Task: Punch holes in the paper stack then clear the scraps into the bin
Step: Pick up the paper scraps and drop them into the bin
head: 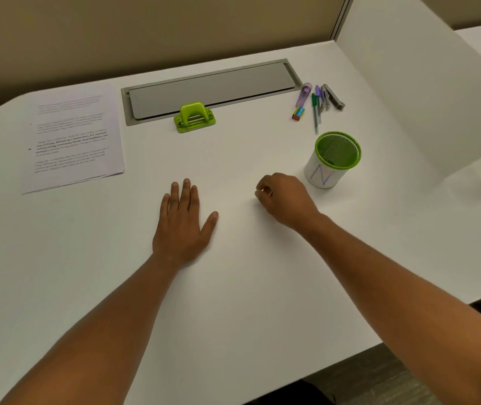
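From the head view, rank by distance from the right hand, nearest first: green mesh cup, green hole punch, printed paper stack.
1. Green mesh cup, just beyond the right hand, to its right.
2. Green hole punch, farther back, centre of the desk.
3. Printed paper stack, far left.

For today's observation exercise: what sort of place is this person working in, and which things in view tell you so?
Most likely an office cubicle or study carrel: a white desk with a divider panel at its side, a cable hatch set into it, and stationery such as a hole punch and pens.
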### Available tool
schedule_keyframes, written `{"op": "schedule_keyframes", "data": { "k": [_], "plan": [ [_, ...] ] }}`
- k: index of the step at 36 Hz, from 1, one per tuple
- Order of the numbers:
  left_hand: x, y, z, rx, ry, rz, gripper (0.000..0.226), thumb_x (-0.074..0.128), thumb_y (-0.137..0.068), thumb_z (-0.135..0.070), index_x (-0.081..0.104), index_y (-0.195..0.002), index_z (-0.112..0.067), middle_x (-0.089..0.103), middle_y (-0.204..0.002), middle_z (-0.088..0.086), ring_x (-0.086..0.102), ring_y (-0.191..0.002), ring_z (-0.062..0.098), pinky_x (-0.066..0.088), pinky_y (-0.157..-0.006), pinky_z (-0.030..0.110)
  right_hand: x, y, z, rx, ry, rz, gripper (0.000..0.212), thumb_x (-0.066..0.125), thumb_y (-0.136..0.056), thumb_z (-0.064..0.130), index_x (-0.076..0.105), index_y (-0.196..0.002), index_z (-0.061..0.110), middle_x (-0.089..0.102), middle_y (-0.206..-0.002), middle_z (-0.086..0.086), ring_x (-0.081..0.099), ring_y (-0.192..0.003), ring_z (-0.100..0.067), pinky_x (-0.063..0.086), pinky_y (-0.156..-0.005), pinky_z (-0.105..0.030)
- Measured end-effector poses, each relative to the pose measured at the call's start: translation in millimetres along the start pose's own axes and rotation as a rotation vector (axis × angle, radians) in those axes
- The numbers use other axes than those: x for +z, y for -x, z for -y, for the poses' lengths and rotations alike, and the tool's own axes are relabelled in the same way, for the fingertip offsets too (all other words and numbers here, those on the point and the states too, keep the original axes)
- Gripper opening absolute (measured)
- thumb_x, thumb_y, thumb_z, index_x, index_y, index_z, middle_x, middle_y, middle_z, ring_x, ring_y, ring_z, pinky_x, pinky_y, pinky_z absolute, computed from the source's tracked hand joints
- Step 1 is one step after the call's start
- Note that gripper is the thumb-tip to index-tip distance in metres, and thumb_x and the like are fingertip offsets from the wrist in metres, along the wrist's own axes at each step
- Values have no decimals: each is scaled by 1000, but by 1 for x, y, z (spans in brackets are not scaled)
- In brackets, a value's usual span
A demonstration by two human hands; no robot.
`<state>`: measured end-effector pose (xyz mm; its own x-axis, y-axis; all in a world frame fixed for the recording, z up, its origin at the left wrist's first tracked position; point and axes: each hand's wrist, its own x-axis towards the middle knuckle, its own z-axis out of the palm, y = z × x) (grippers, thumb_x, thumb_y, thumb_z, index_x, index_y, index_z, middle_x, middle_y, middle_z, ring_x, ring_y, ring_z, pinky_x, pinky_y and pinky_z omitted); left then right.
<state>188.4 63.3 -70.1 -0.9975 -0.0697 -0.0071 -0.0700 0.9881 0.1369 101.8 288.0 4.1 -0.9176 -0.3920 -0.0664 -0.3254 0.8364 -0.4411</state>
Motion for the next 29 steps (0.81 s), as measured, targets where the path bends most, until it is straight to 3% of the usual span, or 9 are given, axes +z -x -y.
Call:
{"op": "schedule_keyframes", "data": {
  "k": [11,16,19,23,27,29],
  "plan": [
    [2,-1,2,2,-12,-7,82,11,-98,-64,13,-157,-8,3,-166,8,-4,-153,26,4,-124,43,35,-23,5,177,-38,-4,18,65,-90,30,62,-84,13,65,-84,-5,56,-77,-22,36,-63,-29],
    [0,0,1,-2,-9,3,81,11,-97,-63,12,-157,-8,1,-166,8,-5,-153,25,4,-124,43,21,-24,0,181,-50,15,16,62,-92,24,66,-88,9,70,-91,-7,63,-88,-26,42,-68,-27],
    [0,0,1,-5,-6,10,81,13,-98,-63,12,-157,-8,1,-166,8,-5,-153,26,4,-124,43,-8,-23,-2,174,-93,-60,16,64,-91,25,68,-90,9,72,-95,-7,63,-91,-24,43,-72,-28],
    [-1,1,1,-6,-5,17,81,13,-98,-63,11,-157,-8,0,-166,7,-7,-153,24,4,-124,43,-70,-17,-9,138,-85,-258,15,65,-89,27,69,-87,12,68,-84,-1,55,-76,-16,36,-65,-26],
    [-1,1,0,-14,-20,26,81,14,-98,-63,12,-157,-8,1,-166,7,-6,-153,25,3,-124,42,-125,-8,-26,162,-36,-432,15,66,-86,27,71,-87,14,71,-85,-4,62,-79,-22,48,-75,-32],
    [-2,1,-1,-10,-11,13,81,14,-98,-63,12,-157,-8,1,-166,7,-6,-153,25,3,-124,43,-139,-6,-39,213,-11,-439,13,64,-86,24,71,-89,13,72,-88,-6,64,-83,-24,52,-78,-37]
  ]
}}
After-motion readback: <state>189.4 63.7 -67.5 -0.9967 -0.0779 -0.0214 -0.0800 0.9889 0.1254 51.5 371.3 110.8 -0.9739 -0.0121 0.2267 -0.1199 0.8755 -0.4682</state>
